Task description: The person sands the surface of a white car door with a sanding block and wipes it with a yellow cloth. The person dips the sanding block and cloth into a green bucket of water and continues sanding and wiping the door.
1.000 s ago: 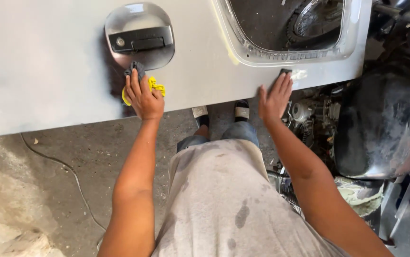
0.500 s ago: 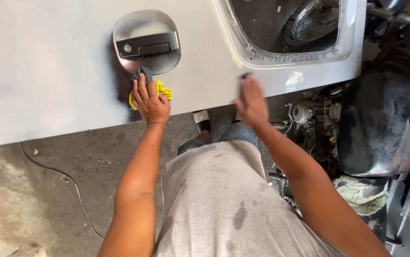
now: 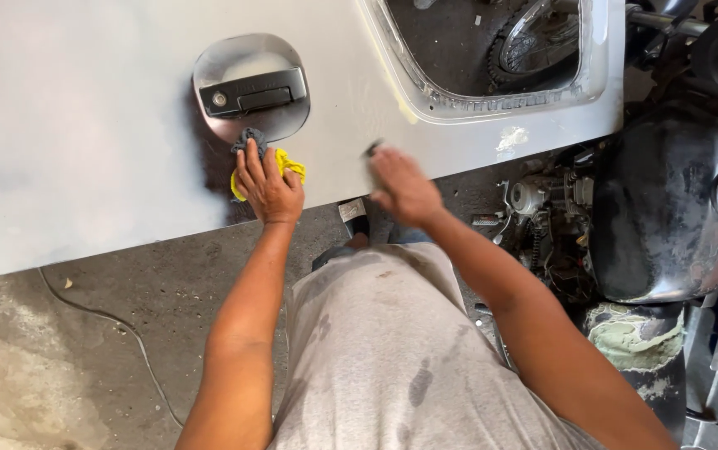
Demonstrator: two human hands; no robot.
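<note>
Looks like the sanding and wiping stage on a grey car door (image 3: 84, 125) that fills the upper left and middle of the frame. The left hand (image 3: 269, 187) is pressed flat on a yellow rag (image 3: 290, 165), fingers spread rather than clenched, right under the black door handle (image 3: 252, 90) in its recess. The right hand (image 3: 403, 185) is blurred a bit right of centre, near the door's lower edge, touching the panel with something small and dark (image 3: 373, 148) at the fingertips, maybe sandpaper. Can't tell how that grip is set. Window opening (image 3: 492, 104) sits upper right, a black motorbike tank (image 3: 667, 217) at far right. My guess is the next pass needs even pressure close to the edge, rag following behind.
</note>
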